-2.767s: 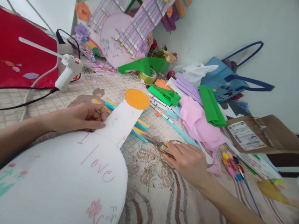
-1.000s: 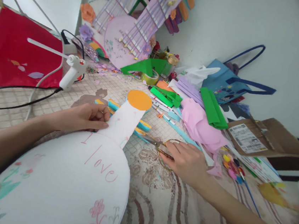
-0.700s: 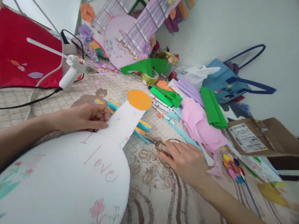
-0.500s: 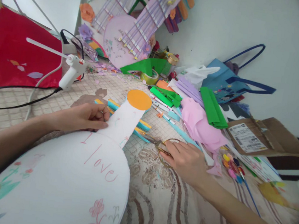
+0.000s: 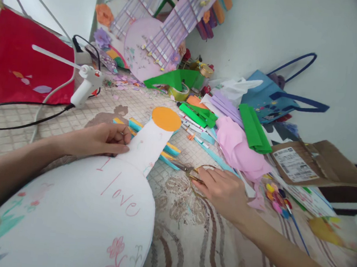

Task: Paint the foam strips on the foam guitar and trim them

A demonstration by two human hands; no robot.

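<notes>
A large white paper cutout (image 5: pixel 70 215), round with a narrow neck, lies in front of me, marked "I love" and drawn flowers. An orange oval (image 5: pixel 166 119) caps the neck, and orange-and-blue strips (image 5: pixel 172 150) stick out on both sides. My left hand (image 5: pixel 109 140) pinches the neck's left edge, thumb on top. In my right hand (image 5: pixel 220 189) are gold-handled scissors (image 5: pixel 190 171), fingers through the loops. Their blades point left at the lower blue strip on the neck's right side; whether they touch it I cannot tell.
A white glue gun (image 5: pixel 86 85) with its cord stands at left beside a red bag (image 5: pixel 26 62). Markers, green rolls (image 5: pixel 254 128) and pink paper (image 5: pixel 240 150) lie to the right, near a cardboard package (image 5: pixel 318 163). A blue bag (image 5: pixel 268 96) rests against the wall.
</notes>
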